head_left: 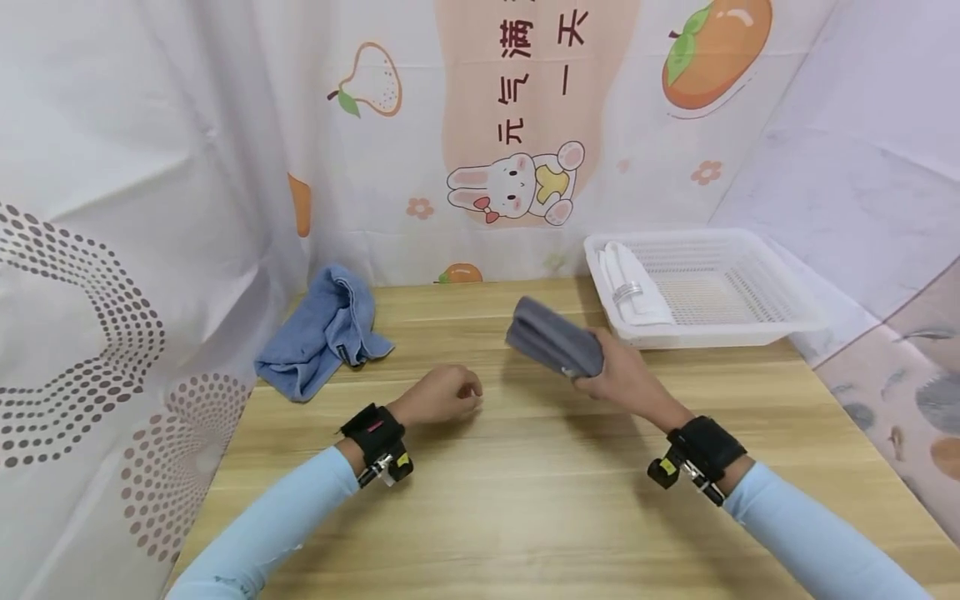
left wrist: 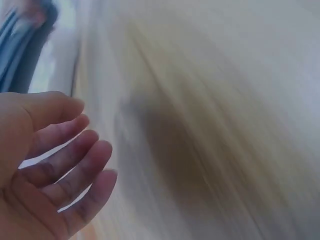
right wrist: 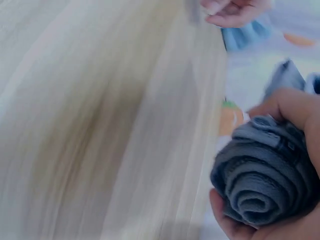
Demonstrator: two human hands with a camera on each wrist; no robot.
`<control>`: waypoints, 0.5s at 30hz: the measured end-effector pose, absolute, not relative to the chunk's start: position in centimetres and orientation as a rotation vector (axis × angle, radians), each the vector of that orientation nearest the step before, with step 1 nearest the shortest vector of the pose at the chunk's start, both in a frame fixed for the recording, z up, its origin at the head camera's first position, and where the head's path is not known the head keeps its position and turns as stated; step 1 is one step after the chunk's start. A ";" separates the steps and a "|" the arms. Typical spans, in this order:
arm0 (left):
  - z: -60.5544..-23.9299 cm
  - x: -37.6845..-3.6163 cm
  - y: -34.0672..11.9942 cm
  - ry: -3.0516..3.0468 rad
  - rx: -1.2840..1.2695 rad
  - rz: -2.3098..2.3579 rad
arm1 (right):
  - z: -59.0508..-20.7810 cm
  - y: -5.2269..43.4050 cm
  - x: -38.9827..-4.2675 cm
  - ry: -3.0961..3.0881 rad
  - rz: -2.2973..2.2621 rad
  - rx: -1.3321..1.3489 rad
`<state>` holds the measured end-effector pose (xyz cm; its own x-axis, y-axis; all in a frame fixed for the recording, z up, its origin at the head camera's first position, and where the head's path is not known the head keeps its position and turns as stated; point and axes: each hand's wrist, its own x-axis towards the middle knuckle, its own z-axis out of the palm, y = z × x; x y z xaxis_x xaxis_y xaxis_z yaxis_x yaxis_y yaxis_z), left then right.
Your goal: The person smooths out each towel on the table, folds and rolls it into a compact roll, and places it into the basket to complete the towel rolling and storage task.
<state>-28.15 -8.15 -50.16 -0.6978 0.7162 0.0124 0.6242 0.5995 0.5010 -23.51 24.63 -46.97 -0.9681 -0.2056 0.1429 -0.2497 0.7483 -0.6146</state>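
A rolled grey towel [head_left: 553, 335] is gripped at its near end by my right hand [head_left: 626, 379], above the table. Its spiral end and a small label show in the right wrist view, where the rolled towel [right wrist: 265, 175] lies between thumb and fingers. My left hand [head_left: 442, 393] hovers over the middle of the table with nothing in it; in the left wrist view the fingers [left wrist: 75, 165] are loosely bent and spread. A crumpled blue towel [head_left: 322, 333] lies at the back left, apart from the left hand.
A white perforated plastic basket [head_left: 750, 335] stands at the back right, with a folded white cloth [head_left: 637, 292] bound by a band inside on its left. Printed curtains [head_left: 390, 167] hang behind and along both sides of the wooden table [head_left: 510, 517].
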 end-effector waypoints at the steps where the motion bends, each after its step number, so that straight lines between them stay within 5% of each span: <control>1: -50.2 -28.1 -6.8 2.646 1.174 0.677 | -46.8 25.4 -23.5 -2.861 1.033 0.331; 15: -48.2 -30.0 11.3 2.851 1.881 0.170 | -43.5 30.9 -23.2 -2.712 0.971 0.014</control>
